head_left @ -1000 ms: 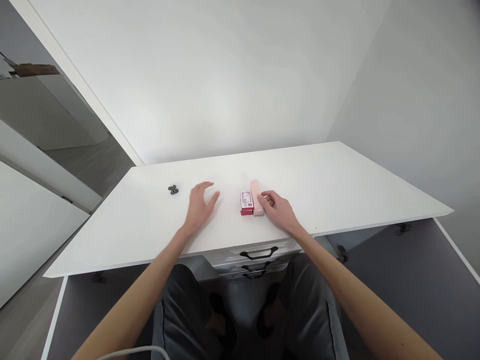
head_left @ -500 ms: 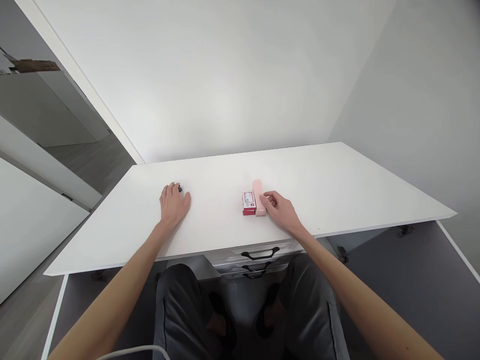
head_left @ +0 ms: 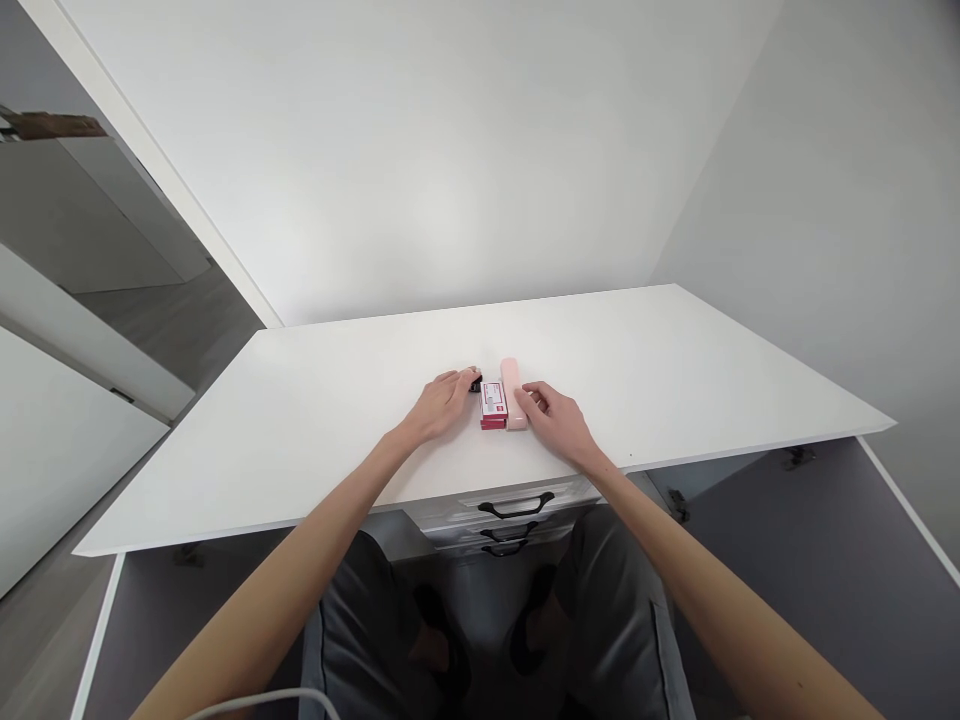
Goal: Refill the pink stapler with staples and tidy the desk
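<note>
On the white tabletop lies a pink stapler (head_left: 511, 385), lengthwise away from me. My right hand (head_left: 559, 422) is closed at its right side, thumb and forefinger touching its edge. Against the stapler's left side sit small red-and-white boxes (head_left: 493, 402), stacked. To the left of them my left hand (head_left: 441, 403) is closed, its fingers round a small black object (head_left: 475, 384) close to the boxes' far left corner. Most of the black object is hidden by the fingers, so its kind cannot be made out.
The white tabletop (head_left: 337, 430) has a drawer stack (head_left: 517, 505) with black handles under its front edge. A white wall (head_left: 450, 180) rises behind it. My knees are under the top, and a pale cable (head_left: 262, 697) crosses at the bottom left.
My left hand has moved right across the tabletop with the small black object, up beside the red-and-white boxes. My right hand has stayed at the pink stapler.
</note>
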Tool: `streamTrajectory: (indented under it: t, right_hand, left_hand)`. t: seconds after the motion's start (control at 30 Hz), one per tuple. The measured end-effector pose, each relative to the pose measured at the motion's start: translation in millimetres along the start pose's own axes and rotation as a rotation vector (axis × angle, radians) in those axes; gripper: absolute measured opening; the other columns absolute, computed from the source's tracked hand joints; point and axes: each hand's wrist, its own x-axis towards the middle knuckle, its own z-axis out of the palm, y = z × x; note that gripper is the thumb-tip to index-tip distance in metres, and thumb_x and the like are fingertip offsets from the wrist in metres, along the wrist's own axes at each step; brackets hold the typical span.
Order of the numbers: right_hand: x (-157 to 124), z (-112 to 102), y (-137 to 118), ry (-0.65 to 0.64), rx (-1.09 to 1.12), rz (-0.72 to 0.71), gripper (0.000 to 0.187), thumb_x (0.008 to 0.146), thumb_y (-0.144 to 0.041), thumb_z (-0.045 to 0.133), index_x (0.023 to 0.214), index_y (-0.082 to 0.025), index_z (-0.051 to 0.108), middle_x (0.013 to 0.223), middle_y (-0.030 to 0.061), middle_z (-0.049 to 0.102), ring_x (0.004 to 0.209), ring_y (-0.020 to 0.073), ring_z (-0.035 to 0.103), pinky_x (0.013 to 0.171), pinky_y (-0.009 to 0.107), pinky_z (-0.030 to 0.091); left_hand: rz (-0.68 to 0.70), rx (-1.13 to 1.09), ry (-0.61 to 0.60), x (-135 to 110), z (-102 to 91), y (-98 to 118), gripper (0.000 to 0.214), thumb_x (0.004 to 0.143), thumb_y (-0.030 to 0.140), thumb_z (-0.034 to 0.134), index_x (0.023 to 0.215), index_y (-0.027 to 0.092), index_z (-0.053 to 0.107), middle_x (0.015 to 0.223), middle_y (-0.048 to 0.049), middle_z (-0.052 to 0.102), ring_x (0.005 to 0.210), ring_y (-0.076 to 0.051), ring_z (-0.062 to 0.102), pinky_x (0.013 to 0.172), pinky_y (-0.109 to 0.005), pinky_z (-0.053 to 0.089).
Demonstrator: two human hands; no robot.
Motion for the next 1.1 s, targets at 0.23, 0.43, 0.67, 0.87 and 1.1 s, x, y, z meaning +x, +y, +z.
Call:
streamTrajectory:
  t: [0.23,0.43,0.67,0.87,1.1]
  right_hand:
    - [1.4,-0.9,0.0,-0.008,-0.005,-0.021,0.043,0.1,-0.062,0.047,0.111,-0.027,0.071,0.09,0.0016,0.076,0.08,0.0204,0.067,0.075,0.034,0.048]
    - [1.7,-1.7,-1.1,-0.005,-0.014,0.0,0.042,0.1,-0.06,0.049,0.111,-0.027,0.072,0.088,0.0015,0.075,0.08,0.0204,0.067,0.075,0.034,0.047]
    - [1.7,-2.2,-1.3,-0.004,-0.02,-0.011,0.043,0.101,-0.061,0.047,0.111,-0.027,0.072,0.087,0.0015,0.075,0.081,0.0207,0.067,0.075,0.034,0.047]
    - [1.4,-2.3,-1.1,0.001,-0.017,-0.012,0.043,0.101,-0.061,0.047,0.113,-0.027,0.072,0.088,0.0015,0.074,0.08,0.0202,0.066,0.076,0.034,0.047]
    - [1.6,-1.5,4.9,0.03,0.047,-0.031,0.045,0.101,-0.06,0.046,0.118,-0.025,0.07,0.093,0.0034,0.073,0.082,0.0207,0.064,0.076,0.034,0.049]
  left_hand:
    - [-0.084,-0.232,-0.037,-3.4,-1.9,20.3,0.075,0.104,0.072,0.014,0.156,0.034,0.052,0.167,0.0036,0.042,0.161,-0.027,0.029,0.131,-0.05,0.023]
    - [-0.137,-0.307,0.032,-6.9,-0.2,6.6,0.076,0.103,0.074,0.015,0.157,0.032,0.049,0.16,-0.0004,0.053,0.16,-0.028,0.03,0.131,-0.051,0.021]
    - [-0.115,-0.333,0.025,-8.5,6.0,-1.0,0.08,0.103,0.075,0.013,0.159,0.029,0.046,0.15,-0.006,0.063,0.155,-0.029,0.04,0.129,-0.052,0.024]
    - [-0.1,-0.3,0.009,-11.2,2.6,-4.9,0.075,0.104,0.072,0.013,0.152,0.032,0.054,0.154,-0.0024,0.06,0.156,-0.027,0.038,0.13,-0.049,0.023]
    - [-0.116,0.131,0.159,-12.8,-32.0,-63.9,0.069,0.104,0.062,0.029,0.15,0.017,0.054,0.162,-0.0114,0.05,0.154,-0.03,0.041,0.129,-0.048,0.027]
